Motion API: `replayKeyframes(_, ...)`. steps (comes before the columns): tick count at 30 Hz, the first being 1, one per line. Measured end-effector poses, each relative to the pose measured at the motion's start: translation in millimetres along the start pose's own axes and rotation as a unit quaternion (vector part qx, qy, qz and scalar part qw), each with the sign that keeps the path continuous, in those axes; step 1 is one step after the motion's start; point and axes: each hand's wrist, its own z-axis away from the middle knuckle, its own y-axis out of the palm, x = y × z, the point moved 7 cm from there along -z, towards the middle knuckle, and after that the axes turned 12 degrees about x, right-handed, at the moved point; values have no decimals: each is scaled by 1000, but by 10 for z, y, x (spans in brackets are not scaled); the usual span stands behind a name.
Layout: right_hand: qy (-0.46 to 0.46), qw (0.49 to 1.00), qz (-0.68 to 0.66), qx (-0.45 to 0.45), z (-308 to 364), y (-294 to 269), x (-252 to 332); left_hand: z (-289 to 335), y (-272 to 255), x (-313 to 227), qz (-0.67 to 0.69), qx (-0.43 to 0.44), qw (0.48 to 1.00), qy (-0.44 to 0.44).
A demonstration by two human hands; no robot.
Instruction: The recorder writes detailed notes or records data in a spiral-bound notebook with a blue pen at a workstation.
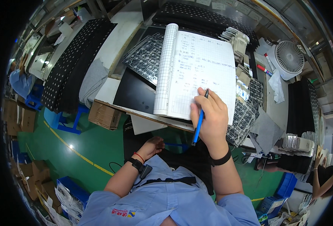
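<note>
Head view: open notebook (208, 56) at the table's (106, 91) front edge, near the worker. Hand room to its left, over a dark board (134, 92); clear-and-black trays (243, 118) crowd its right. Right hand (212, 115) over the lower page, pinching a blue pen (199, 124). Left hand (152, 148) below the edge, fingers loosely curled; can't tell if holding anything. Page white, gridded, handwritten; left pages rolled up.

white fan (289, 56) near red marker (263, 69)

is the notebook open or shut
Open: the notebook, curled into a roll along its left side, shows handwriting face up beneath the right hand.
</note>
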Motion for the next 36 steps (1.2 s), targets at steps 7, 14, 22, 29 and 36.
replayKeyframes(7, 81, 978, -190, -8, 46, -132, -124, 1, 28, -6, -11, 10, 1000, 4)
replayKeyframes(14, 214, 865, -454, -11, -332, -414, -75, -66, -12, 47, -27, 27, 999, -4)
replayKeyframes(22, 286, 912, -292, -34, -510, 157, -493, 44, -37, -1, 17, 49, 998, 19)
replayKeyframes(29, 253, 946, -194, -65, -487, 109, -478, 80, -90, -6, 33, 71, 996, 36)
replayKeyframes(36, 247, 946, -196, -72, -495, 128, -462, 33, -96, -20, 31, 69, 997, 29)
